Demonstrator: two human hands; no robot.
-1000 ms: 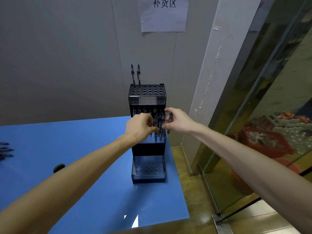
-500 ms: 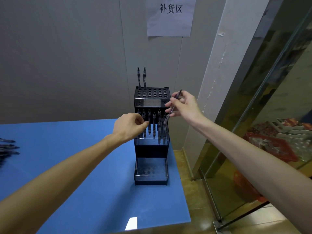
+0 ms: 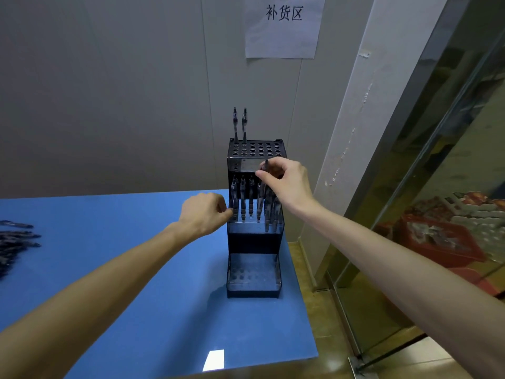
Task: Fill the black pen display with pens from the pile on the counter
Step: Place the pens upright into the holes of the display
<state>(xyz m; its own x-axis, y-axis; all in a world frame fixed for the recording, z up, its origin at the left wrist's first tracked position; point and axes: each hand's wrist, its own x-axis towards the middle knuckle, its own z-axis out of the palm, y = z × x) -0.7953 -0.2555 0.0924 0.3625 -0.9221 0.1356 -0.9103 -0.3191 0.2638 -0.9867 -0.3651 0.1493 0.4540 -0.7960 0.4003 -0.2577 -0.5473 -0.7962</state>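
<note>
The black pen display (image 3: 254, 242) stands upright near the right edge of the blue desk (image 3: 164, 296), toward its far right corner. Two pens (image 3: 239, 124) stick up from the back left holes of its top tier, and a row of pens (image 3: 247, 201) fills the middle tier. The right hand (image 3: 287, 184) pinches one pen (image 3: 264, 170) between thumb and fingers, just above the middle tier. The left hand (image 3: 203, 214), fingers curled, touches the leftmost pen there; whether it grips is unclear. The pile of pens (image 3: 15, 242) lies at the desk's left edge.
</note>
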